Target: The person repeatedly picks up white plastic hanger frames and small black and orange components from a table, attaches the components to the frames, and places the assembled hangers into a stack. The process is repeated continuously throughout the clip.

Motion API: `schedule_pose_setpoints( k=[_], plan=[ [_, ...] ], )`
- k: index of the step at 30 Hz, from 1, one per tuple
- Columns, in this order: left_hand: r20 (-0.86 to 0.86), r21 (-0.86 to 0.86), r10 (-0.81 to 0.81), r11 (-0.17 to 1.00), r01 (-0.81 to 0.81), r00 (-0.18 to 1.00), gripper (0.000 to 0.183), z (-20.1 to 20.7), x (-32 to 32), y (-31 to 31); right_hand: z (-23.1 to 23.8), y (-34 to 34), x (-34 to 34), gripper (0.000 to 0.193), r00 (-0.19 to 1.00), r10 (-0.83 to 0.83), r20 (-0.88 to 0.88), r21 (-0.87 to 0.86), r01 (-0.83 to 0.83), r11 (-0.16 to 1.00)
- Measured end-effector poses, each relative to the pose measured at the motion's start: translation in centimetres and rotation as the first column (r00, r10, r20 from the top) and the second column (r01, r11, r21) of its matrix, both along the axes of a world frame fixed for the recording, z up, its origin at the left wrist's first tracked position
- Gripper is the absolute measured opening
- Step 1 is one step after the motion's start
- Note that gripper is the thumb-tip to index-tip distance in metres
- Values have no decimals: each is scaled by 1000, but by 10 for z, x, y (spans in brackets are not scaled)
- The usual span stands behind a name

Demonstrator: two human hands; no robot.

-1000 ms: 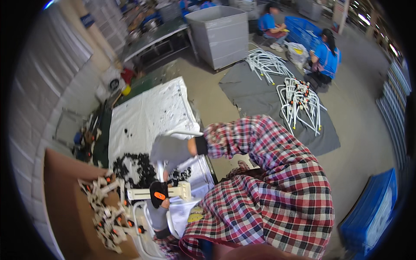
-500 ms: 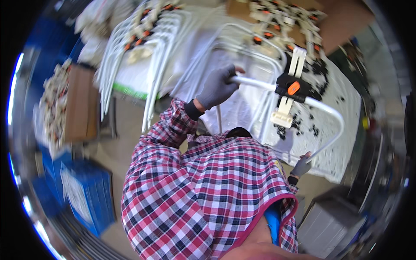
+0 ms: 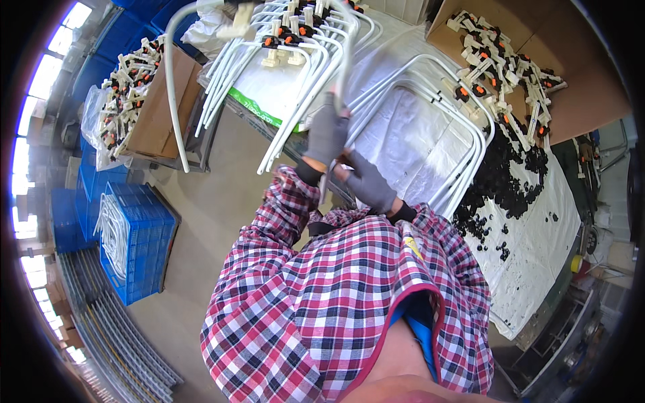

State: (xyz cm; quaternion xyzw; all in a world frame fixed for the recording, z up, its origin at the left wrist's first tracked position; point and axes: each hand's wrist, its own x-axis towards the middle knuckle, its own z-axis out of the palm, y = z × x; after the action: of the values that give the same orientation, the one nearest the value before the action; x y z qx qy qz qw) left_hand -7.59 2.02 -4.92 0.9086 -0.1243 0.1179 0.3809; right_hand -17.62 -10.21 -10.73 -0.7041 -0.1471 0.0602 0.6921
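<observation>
My left hand [image 3: 327, 134], in a grey glove, is closed around one leg of a white bent-tube frame [image 3: 173, 87]. That U-shaped frame is raised at the upper left. A cream and black clamp fitting [image 3: 238, 23] sits on its crossbar, blurred and partly cut off by the picture's edge. Close beside my left wrist is my right hand [image 3: 371, 183], also gloved, its thumb and fingers apart and nothing visible between them. Beyond the hands, several white tube frames [image 3: 309, 60] with black, orange and cream fittings lie stacked on the table.
More bare tube frames [image 3: 463, 144] rest on the plastic-covered table [image 3: 531, 269], beside scattered black parts [image 3: 507, 178]. Clamp fittings fill an open carton [image 3: 584, 60] at the far right and another carton [image 3: 158, 124] at left. A blue crate [image 3: 144, 269] stands on the floor.
The held frame has swung from the right to the upper left in my left hand. My right hand has let go of its other leg and come over beside my left wrist. The view has turned.
</observation>
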Motion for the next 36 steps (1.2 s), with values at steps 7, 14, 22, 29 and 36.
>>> schedule_pose_setpoints(
  k=[7, 14, 22, 29, 36],
  plan=[
    [-134, 486, 12, 872, 55, 991, 54, -74, 90, 122, -62, -102, 5, 33, 909, -204, -363, -48, 200, 979],
    [97, 570, -69, 821, 1, 993, 62, -113, 98, 143, -123, -143, -37, 32, 637, -468, -613, 7, 596, 803],
    [224, 485, -59, 873, -58, 973, 75, -65, 108, 104, -185, -199, -58, 28, 62, -948, 313, -513, 851, -113],
    [371, 353, -199, 934, 60, 907, 56, -66, 92, 43, -183, -220, -70, 40, 54, -998, 43, -779, 627, 0],
    [-99, 472, -336, 813, 341, 937, 55, -145, 68, -28, -177, -244, -76, 43, 6, -984, -176, -768, 624, 141]
  ],
)
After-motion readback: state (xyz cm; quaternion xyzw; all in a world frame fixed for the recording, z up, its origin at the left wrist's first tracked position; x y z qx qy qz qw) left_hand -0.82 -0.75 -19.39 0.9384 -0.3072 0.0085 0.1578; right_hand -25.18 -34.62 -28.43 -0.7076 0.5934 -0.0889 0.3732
